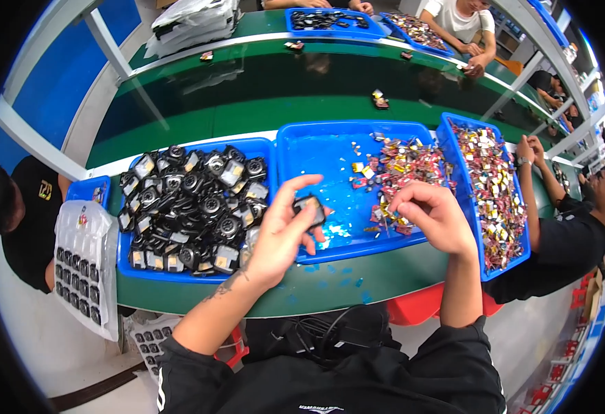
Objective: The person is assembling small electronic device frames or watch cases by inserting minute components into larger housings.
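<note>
My left hand [283, 233] grips a small black plastic casing [309, 211] between thumb and fingers, held above the middle blue tray [316, 130]. Over that tray's right side is my right hand [437, 219], its thumb and fingertips pinched together. Whatever those fingertips hold, if anything, is too small to make out. Below and beside my right hand lies a heap of small red, yellow and silver electronic parts [402, 162]. To the left of my left hand, a blue tray [124, 261] is piled with black casings [192, 183] of similar kind, some showing round faces.
A narrower blue tray [485, 265] of electronic parts stands at the right. Beyond the trays runs a green conveyor belt [247, 103] with a few scattered parts. White moulded trays [85, 228] of casings sit at left. People [464, 27] work across and on both sides.
</note>
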`<action>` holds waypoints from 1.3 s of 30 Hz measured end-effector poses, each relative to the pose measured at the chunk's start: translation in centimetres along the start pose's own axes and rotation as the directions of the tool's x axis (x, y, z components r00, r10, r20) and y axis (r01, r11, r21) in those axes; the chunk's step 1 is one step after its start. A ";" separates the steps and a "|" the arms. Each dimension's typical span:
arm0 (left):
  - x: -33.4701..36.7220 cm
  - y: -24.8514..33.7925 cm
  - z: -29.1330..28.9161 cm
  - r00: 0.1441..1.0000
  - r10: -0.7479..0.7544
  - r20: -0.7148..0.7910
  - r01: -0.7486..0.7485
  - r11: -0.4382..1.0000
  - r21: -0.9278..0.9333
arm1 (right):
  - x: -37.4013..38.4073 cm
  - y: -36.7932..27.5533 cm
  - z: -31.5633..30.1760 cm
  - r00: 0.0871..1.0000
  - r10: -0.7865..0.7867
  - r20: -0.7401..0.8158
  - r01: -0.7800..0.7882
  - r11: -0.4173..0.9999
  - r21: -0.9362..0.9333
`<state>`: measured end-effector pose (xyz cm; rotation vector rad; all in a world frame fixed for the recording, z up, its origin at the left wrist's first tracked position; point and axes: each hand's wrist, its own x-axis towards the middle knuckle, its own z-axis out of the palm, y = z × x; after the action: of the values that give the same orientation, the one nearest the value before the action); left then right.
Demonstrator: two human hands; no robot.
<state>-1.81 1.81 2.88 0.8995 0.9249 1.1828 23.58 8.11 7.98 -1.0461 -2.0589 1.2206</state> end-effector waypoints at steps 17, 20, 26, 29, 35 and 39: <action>-0.7 -0.7 0.4 0.952 0.289 0.103 -0.304 0.844 0.443 | 1.3 -1.0 6.0 0.996 -0.018 -0.085 0.026 0.996 0.089; -0.8 -1.2 0.5 0.950 0.311 0.037 -0.297 0.856 0.423 | 1.6 -1.2 7.0 0.994 -0.034 -0.108 0.032 0.999 -0.022; -0.2 -2.2 0.1 0.941 0.331 -0.071 -0.283 0.884 0.371 | 0.8 -1.4 9.0 0.865 -0.473 -0.166 0.252 0.697 -0.671; 0.1 -2.0 0.1 0.928 0.368 -0.055 -0.309 0.845 0.437 | 0.3 0.0 8.5 0.830 -0.466 -0.306 0.263 0.811 -0.522; 0.1 -1.1 -0.2 0.999 -0.007 0.036 0.008 0.999 -0.034 | 1.1 1.5 7.6 0.994 0.004 -0.110 0.035 0.937 0.348; -0.3 -1.0 0.3 0.994 -0.038 0.099 0.046 0.996 -0.082 | 0.9 2.1 8.8 0.997 0.018 -0.075 0.042 0.689 0.723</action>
<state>-1.17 1.32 2.09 0.8583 0.8055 1.1236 17.22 5.23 2.08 -0.6598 -1.2845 1.7450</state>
